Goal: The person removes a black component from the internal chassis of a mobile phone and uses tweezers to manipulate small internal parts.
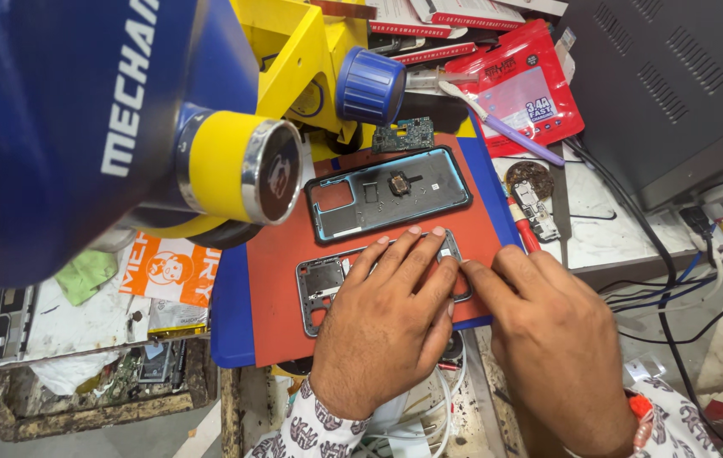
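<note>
- The left hand point(391, 318) lies flat, fingers spread and pressed down on a grey phone frame point(321, 287), pinning it to the red work mat point(281, 254); it grips nothing.
- The right hand point(548, 326) sits just right of the left one, its fingertips narrowed to a pinch at the frame's right end; whether something small is held between them cannot be told.
- The frame lies on the near half of the mat, mostly under the left hand, only its left end and top edge showing.
- To do this step well, a judgement: the person should keep the left palm's pressure even so the thin frame does not flex or slide, and work the right fingertips slowly along the edge.
- Beyond the frame, on the mat's far half, lies a dark phone back shell point(388, 193) with a blue rim, a small round part resting inside it.
- Just past the mat's far edge sits a green circuit board point(404, 134).
- Right of the mat, a purple-handled tool point(514, 131) lies across red packets point(524, 89).
- Left of the mat, a blue and yellow microscope point(124, 127) looms close, blurred, blocking the bench behind.
- Hidden: the frame's middle and right end, and the right fingertips' contact point.
</note>
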